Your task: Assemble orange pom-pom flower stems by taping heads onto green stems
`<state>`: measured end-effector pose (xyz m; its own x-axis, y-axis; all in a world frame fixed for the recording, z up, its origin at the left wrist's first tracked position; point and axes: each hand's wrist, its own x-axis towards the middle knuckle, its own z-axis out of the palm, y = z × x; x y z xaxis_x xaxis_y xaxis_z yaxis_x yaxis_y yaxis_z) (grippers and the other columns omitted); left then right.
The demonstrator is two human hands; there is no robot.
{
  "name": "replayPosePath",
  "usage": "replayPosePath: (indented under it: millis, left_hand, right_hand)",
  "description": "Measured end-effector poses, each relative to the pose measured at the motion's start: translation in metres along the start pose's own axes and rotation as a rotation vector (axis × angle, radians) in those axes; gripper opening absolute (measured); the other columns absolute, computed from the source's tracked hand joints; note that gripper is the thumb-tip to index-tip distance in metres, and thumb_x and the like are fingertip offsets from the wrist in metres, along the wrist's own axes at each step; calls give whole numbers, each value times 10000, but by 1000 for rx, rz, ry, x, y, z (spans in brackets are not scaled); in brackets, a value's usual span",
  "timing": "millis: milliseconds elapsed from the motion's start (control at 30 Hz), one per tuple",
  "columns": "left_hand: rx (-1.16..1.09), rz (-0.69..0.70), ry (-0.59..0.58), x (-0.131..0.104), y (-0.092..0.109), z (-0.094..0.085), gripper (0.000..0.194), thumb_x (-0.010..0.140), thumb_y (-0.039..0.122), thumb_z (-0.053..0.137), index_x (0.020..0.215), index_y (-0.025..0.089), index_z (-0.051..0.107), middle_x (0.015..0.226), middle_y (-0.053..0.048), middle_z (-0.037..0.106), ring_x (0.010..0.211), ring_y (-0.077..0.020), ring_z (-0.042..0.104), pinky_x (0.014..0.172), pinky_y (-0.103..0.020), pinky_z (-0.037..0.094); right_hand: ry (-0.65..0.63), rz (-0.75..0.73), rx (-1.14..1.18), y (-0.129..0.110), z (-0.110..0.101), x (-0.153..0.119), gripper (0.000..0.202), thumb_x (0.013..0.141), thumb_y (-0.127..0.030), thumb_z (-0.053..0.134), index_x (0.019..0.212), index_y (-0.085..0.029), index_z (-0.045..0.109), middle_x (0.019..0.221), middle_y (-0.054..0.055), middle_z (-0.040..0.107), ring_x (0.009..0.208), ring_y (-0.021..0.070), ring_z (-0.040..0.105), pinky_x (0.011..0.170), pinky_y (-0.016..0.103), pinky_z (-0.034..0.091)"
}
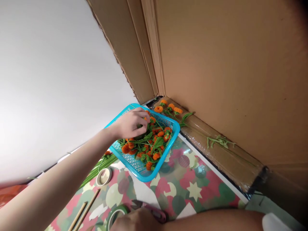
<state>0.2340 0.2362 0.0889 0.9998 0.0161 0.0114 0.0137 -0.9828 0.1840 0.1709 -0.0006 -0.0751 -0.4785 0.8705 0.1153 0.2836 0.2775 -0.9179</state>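
Observation:
My left hand (pixel 134 123) reaches over a blue plastic basket (pixel 145 178), its fingers curled down among the orange and green pipe-cleaner flowers (pixel 156 141). Whatever is between the fingertips is hidden by the hand and the pile. At the bottom edge, my right hand (pixel 138 221) rests low, knuckles up, its fingers mostly cut off or hidden. Just left of it, partly covered, is a roll of green tape (pixel 119 211). Pink-handled pliers or cutters (pixel 155 211) lie behind its knuckles.
A cream tape roll (pixel 104 177), two thin wooden sticks (pixel 83 210) and green stems (pixel 96 171) lie on the patterned tablecloth (pixel 207 183). More orange flowers (pixel 166 107) rest on a wrapped cardboard ledge (pixel 202 134). Tall cardboard walls (pixel 231 80) rise behind.

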Motion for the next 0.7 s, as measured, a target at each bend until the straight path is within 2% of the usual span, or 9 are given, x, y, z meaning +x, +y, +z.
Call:
replayPosePath:
  millis: [133, 233, 333, 400, 500, 600, 633, 700]
  left_hand:
    - [59, -75, 23, 0, -8, 4, 212, 769, 320, 532, 641, 197, 648, 990, -64, 644, 978, -225, 542, 891, -382, 404]
    - [-23, -102, 91, -5, -3, -3, 192, 794, 340, 546, 797, 191, 668, 1070, -89, 631, 1039, -233, 540, 919, -391, 405]
    - [-160, -209, 259, -29, 13, -14, 242, 825, 334, 539, 989, 183, 634, 1144, -108, 613, 1089, -227, 532, 957, -390, 400]
    - [-255, -379, 407, -59, 28, -14, 237, 849, 328, 512, 1006, 189, 623, 1120, -99, 626, 1073, -218, 547, 950, -383, 413]
    - [-462, -743, 672, -116, 61, 9, 231, 848, 344, 511, 982, 188, 617, 1026, -80, 654, 956, -197, 595, 852, -339, 470]
    - [-682, -1063, 936, -164, 106, 51, 212, 823, 335, 539, 949, 188, 625, 1032, -71, 652, 930, -202, 604, 808, -320, 486]
    - [-782, -1111, 973, -174, 123, 65, 215, 809, 329, 559, 968, 201, 628, 1043, -65, 653, 929, -204, 606, 797, -314, 490]
    - [-980, -1114, 955, -182, 154, 87, 267, 769, 328, 616, 1013, 221, 639, 1018, -62, 664, 888, -209, 614, 746, -303, 500]
  right_hand:
    - [5, -6, 11, 0, 0, -2, 258, 867, -446, 476, 990, -267, 616, 900, -42, 692, 792, 115, 639, 648, 160, 461]
    - [74, 4, 31, -7, -7, -6, 243, 865, -423, 479, 998, -263, 605, 905, -26, 684, 795, 126, 636, 676, 178, 466]
    - [214, -22, 93, -21, -21, -13, 251, 865, -365, 459, 1034, -215, 569, 854, 13, 668, 753, 136, 624, 675, 199, 465]
    - [322, -30, 162, -30, -32, -18, 228, 879, -317, 403, 978, -181, 557, 743, 13, 630, 654, 126, 587, 608, 201, 447]
    - [516, 122, 344, -37, -44, -19, 211, 915, -300, 350, 942, -176, 519, 720, 8, 566, 649, 118, 538, 598, 206, 425]
    - [566, 199, 567, -37, -47, -15, 204, 922, -357, 370, 943, -185, 478, 710, -13, 502, 612, 105, 492, 574, 208, 424]
    - [543, 195, 622, -37, -48, -13, 204, 917, -372, 383, 935, -187, 467, 703, -19, 491, 596, 102, 485, 566, 210, 426]
    - [475, 165, 683, -39, -48, -11, 212, 906, -394, 408, 901, -188, 462, 692, -24, 491, 574, 98, 489, 558, 216, 434]
